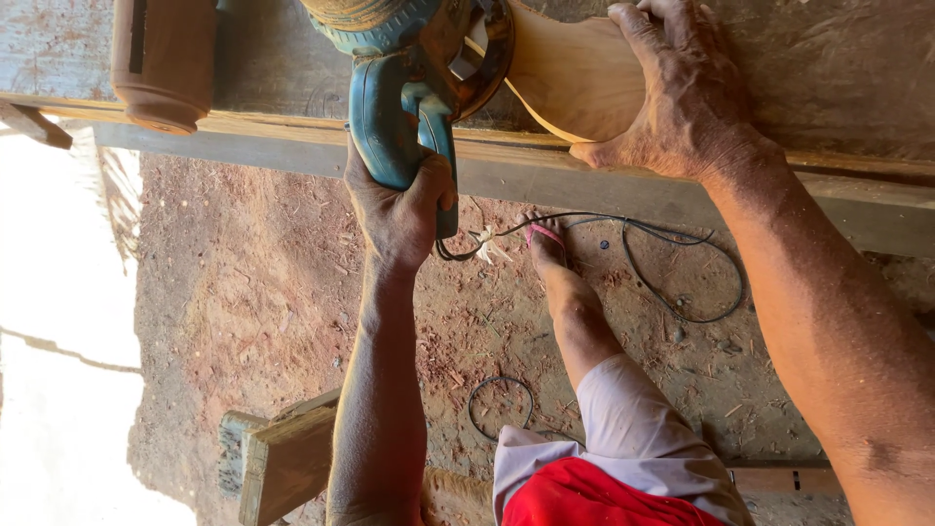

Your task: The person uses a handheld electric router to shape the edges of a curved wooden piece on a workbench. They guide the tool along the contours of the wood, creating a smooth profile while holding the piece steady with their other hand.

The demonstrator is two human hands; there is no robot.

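My left hand grips the teal handle of a power sander, whose disc end sits against a curved, pale wooden piece. The tool's upper part is cut off by the frame's top edge. My right hand lies flat on that wooden piece, fingers spread, thumb at its lower edge, holding it down on the dusty workbench.
A reddish turned wooden part lies on the bench at the top left. A black cable loops over the sawdust-covered ground by my sandalled foot. A wooden block stands at the bottom left, near a small wire loop.
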